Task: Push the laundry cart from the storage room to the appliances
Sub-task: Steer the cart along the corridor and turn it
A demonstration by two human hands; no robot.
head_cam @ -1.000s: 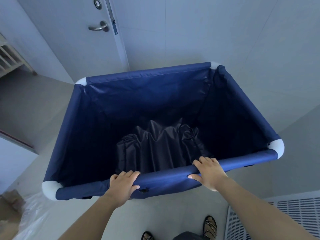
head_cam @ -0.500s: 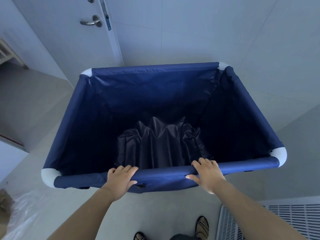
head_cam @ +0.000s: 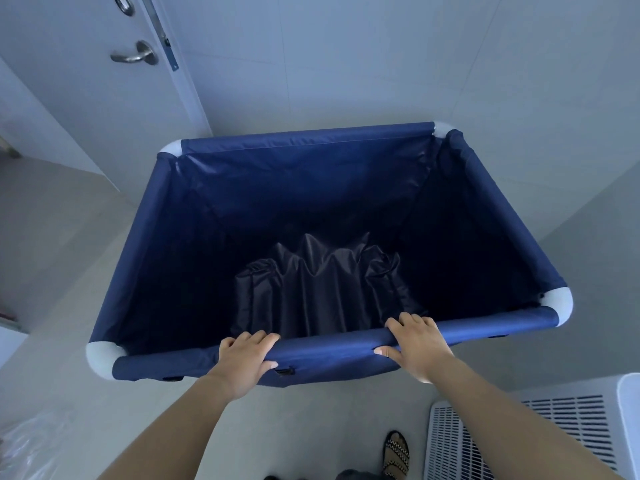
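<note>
I'm gripping the laundry cart (head_cam: 311, 209) filling the frame's centre | left hand (head_cam: 244, 362) fingers (head_cam: 258, 339) curling over the near rail, lower centre | right hand (head_cam: 417, 344) fingers (head_cam: 410, 320) wrapping that rail too | dark fabric (head_cam: 322, 289) is lying bunched inside | door (head_cam: 86, 84) is standing upper left | white vented unit (head_cam: 540, 434) is sitting lower right

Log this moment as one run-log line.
step: pushing cart | left hand: gripping near rail | right hand: gripping near rail | inside: dark bag | ahead: wall, door at left
</note>
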